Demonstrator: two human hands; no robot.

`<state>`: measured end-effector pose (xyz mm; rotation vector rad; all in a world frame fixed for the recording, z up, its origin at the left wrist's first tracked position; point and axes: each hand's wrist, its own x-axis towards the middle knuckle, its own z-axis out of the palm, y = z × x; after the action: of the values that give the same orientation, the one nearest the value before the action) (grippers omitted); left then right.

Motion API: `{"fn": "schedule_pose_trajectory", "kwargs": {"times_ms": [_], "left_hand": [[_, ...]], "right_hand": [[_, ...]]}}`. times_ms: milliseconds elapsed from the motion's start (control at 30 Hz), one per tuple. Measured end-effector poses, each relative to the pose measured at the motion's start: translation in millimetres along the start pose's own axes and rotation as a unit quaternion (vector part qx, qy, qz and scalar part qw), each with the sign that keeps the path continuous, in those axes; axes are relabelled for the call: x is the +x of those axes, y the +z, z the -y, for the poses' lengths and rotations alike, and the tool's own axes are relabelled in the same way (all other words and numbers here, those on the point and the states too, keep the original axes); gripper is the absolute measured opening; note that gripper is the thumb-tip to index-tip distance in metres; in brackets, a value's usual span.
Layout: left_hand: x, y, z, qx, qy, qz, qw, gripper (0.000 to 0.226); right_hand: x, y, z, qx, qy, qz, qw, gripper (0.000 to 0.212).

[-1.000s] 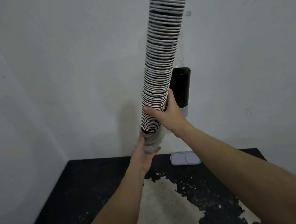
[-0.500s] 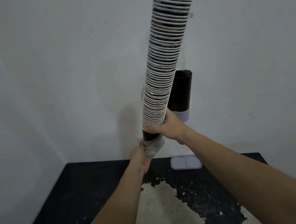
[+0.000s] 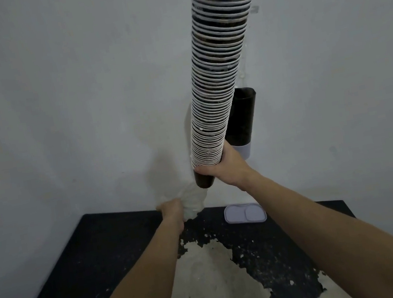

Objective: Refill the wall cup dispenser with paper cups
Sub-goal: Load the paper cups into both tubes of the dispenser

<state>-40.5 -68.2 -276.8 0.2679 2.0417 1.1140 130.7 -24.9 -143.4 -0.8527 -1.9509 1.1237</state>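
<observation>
A tall stack of paper cups [image 3: 217, 76], white rims over dark sides, leans up and to the right in front of the wall. My right hand [image 3: 226, 164] grips it near its lower end. My left hand [image 3: 172, 209] is closed on a crumpled clear plastic wrapper [image 3: 195, 199] just below and left of the bottom cup. On the wall behind the stack hangs the cup dispenser [image 3: 242, 118], a clear tube with dark cups in its lower part and a pale grey base. The stack hides the tube's left side and much of its upper part.
A black table [image 3: 105, 261] with a large patch of worn-off paint stands against the white wall. A small pale grey tray [image 3: 245, 213] lies on it below the dispenser.
My left hand has pulled the plastic wrapper down and left, off the bottom of the stack. My right hand has slid to the stack's lower end, and the bottom cup is now bare.
</observation>
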Motion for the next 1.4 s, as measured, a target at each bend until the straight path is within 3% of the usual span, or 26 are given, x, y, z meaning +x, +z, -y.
{"fn": "schedule_pose_trajectory", "kwargs": {"times_ms": [33, 67, 100, 133, 200, 300, 400, 500, 633, 867, 967, 1067, 1133, 1267, 1400], "left_hand": [[-3, -2, 3, 0.15, 0.069, -0.027, 0.986, 0.058], [-8, -6, 3, 0.061, 0.061, -0.047, 0.995, 0.076], [-12, -12, 1, -0.139, -0.011, -0.036, 0.99, 0.091], [-13, -16, 6, -0.184, -0.021, -0.035, 0.982, 0.091], [-16, -25, 7, -0.132, -0.025, -0.068, 0.989, 0.075], [-7, -35, 14, 0.031, -0.014, -0.072, 0.997, 0.063], [-4, -41, 23, 0.177, 0.062, -0.049, 0.981, 0.051], [4, -40, 39, 0.214, 0.114, -0.052, 0.969, 0.028], [10, -39, 53, 0.275, 0.162, -0.044, 0.947, 0.03], [39, -14, 91, 0.385, 0.211, -0.019, 0.899, 0.04], [53, 1, 116, 0.373, 0.213, 0.014, 0.903, 0.043], [51, 15, 128, 0.355, 0.285, 0.005, 0.89, 0.049], [44, 21, 128, 0.31, 0.337, 0.05, 0.888, 0.061], [25, 31, 120, 0.252, 0.358, 0.159, 0.885, 0.08], [12, 41, 109, 0.195, 0.368, 0.21, 0.885, 0.082]], "right_hand": [[0, 1, -1, 0.0, 0.001, 0.0, 1.0, 0.077], [1, 2, -1, -0.001, 0.002, 0.001, 1.0, 0.077], [1, 3, -2, -0.004, 0.001, 0.004, 1.0, 0.077], [0, 4, -4, -0.008, 0.003, 0.008, 1.0, 0.077], [-3, 7, -12, -0.009, 0.009, 0.014, 1.0, 0.074], [-12, 13, -25, -0.017, 0.012, 0.019, 1.0, 0.067], [-23, 19, -36, -0.027, 0.022, 0.024, 0.999, 0.064], [-33, 24, -54, -0.038, 0.046, 0.025, 0.998, 0.064], [-45, 31, -83, -0.033, 0.071, 0.024, 0.997, 0.065], [-67, 56, -159, -0.022, 0.11, 0.038, 0.993, 0.092], [-76, 66, -187, -0.021, 0.126, 0.045, 0.991, 0.086], [-81, 72, -211, -0.012, 0.14, 0.056, 0.989, 0.083], [-83, 74, -221, -0.021, 0.158, 0.069, 0.985, 0.085], [-88, 79, -238, -0.022, 0.17, 0.087, 0.981, 0.083], [-90, 86, -249, -0.01, 0.19, 0.094, 0.977, 0.085]]}}
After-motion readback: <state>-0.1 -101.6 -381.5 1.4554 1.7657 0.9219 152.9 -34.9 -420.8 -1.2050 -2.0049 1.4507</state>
